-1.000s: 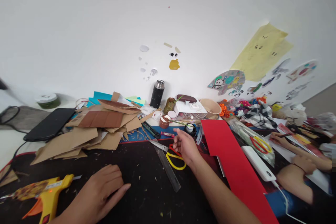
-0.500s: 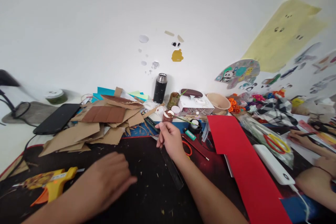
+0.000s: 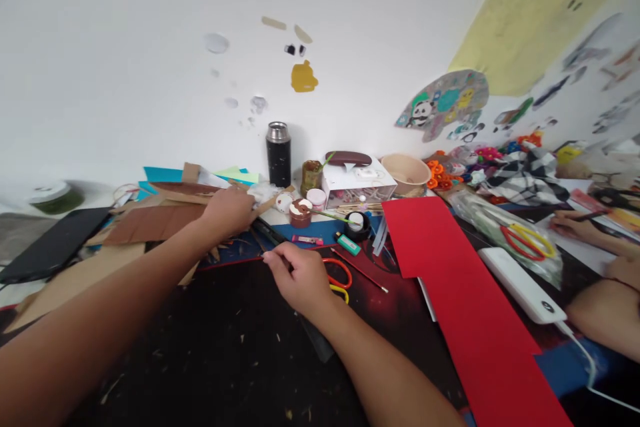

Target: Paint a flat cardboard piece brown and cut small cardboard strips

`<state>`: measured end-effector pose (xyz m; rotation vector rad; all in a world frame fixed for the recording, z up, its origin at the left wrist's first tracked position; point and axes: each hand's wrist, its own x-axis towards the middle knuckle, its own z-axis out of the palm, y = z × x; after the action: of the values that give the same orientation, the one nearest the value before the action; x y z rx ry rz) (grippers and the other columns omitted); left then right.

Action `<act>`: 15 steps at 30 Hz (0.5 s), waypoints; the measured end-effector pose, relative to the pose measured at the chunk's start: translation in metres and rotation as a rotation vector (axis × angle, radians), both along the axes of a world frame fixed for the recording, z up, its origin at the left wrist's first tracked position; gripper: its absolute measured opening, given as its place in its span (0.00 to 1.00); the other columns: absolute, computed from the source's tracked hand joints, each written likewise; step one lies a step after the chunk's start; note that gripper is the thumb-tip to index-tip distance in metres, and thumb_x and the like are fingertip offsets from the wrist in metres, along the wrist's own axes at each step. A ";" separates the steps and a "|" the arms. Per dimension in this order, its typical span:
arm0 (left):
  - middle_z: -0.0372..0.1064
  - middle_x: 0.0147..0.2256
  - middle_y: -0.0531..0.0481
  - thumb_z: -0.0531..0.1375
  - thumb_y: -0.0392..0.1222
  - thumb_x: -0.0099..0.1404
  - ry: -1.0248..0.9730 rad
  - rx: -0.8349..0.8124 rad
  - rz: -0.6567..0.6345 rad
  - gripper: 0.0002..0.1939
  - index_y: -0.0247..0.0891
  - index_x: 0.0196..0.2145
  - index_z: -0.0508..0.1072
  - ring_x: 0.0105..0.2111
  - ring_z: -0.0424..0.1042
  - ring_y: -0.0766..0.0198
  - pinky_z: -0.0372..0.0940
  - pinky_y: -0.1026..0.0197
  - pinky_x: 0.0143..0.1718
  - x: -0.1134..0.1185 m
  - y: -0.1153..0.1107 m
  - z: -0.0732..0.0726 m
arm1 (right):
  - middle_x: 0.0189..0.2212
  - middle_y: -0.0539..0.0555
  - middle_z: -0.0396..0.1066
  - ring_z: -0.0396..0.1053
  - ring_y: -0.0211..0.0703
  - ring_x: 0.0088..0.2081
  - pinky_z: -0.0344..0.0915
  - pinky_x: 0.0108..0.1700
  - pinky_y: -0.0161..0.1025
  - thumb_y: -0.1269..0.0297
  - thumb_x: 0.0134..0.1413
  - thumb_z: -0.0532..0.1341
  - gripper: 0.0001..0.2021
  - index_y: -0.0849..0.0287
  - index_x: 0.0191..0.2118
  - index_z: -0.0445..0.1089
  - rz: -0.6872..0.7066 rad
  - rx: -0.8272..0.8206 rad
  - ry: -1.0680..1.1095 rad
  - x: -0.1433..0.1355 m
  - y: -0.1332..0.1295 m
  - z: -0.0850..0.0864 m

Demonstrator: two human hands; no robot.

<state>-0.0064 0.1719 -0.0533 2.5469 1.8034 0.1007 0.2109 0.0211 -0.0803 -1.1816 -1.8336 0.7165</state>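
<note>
Left hand (image 3: 230, 211), left of centre, lies over brown cardboard (image 3: 150, 223), one piece reddish and creased; its grip cannot be told. Right hand (image 3: 303, 280), mid-frame, presses thumb and forefinger together, beside scissors (image 3: 341, 261) with red and yellow handles.

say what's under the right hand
Scissors with orange and yellow handles and a dark flat strip stick partly out past the right hand; whatever it covers can't be seen.
</note>
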 end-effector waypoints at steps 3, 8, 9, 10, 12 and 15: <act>0.83 0.38 0.28 0.61 0.64 0.69 0.024 -0.046 0.023 0.25 0.40 0.29 0.81 0.46 0.81 0.33 0.68 0.44 0.49 0.005 0.016 -0.010 | 0.33 0.54 0.84 0.80 0.46 0.34 0.66 0.39 0.37 0.49 0.81 0.59 0.19 0.54 0.43 0.82 -0.002 -0.006 -0.059 0.002 -0.001 0.006; 0.80 0.31 0.38 0.63 0.65 0.68 0.015 -0.120 0.046 0.26 0.39 0.32 0.81 0.36 0.75 0.47 0.64 0.52 0.43 0.002 0.025 -0.011 | 0.39 0.54 0.87 0.84 0.48 0.41 0.67 0.41 0.38 0.48 0.82 0.60 0.18 0.53 0.47 0.82 0.033 -0.003 -0.179 0.001 -0.003 0.013; 0.79 0.31 0.41 0.62 0.66 0.69 0.003 -0.135 0.048 0.26 0.38 0.33 0.82 0.35 0.73 0.50 0.62 0.54 0.42 0.000 0.025 -0.009 | 0.39 0.54 0.87 0.84 0.48 0.41 0.67 0.41 0.38 0.47 0.82 0.59 0.19 0.53 0.47 0.82 0.042 -0.002 -0.204 0.000 -0.004 0.014; 0.78 0.30 0.44 0.63 0.66 0.69 -0.011 -0.150 0.052 0.26 0.38 0.35 0.82 0.34 0.71 0.52 0.61 0.55 0.41 -0.001 0.025 -0.007 | 0.40 0.53 0.88 0.84 0.48 0.41 0.66 0.40 0.38 0.47 0.83 0.59 0.19 0.52 0.47 0.82 0.051 0.000 -0.227 -0.001 -0.004 0.015; 0.77 0.28 0.47 0.64 0.67 0.68 -0.044 -0.178 0.063 0.26 0.38 0.35 0.82 0.32 0.69 0.54 0.59 0.57 0.39 -0.004 0.025 -0.003 | 0.40 0.52 0.88 0.85 0.47 0.42 0.65 0.39 0.38 0.45 0.83 0.59 0.20 0.52 0.47 0.82 0.062 0.004 -0.263 -0.003 -0.006 0.016; 0.75 0.26 0.49 0.66 0.67 0.67 -0.098 -0.219 0.077 0.26 0.39 0.31 0.79 0.31 0.70 0.55 0.58 0.57 0.38 -0.007 0.027 0.002 | 0.40 0.52 0.88 0.85 0.47 0.42 0.65 0.38 0.38 0.45 0.83 0.59 0.20 0.52 0.47 0.82 0.070 0.014 -0.292 -0.005 -0.007 0.016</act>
<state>-0.0130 0.1984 -0.0517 2.2853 1.7687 0.0269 0.2059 0.0139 -0.0642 -1.2715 -2.1255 0.5923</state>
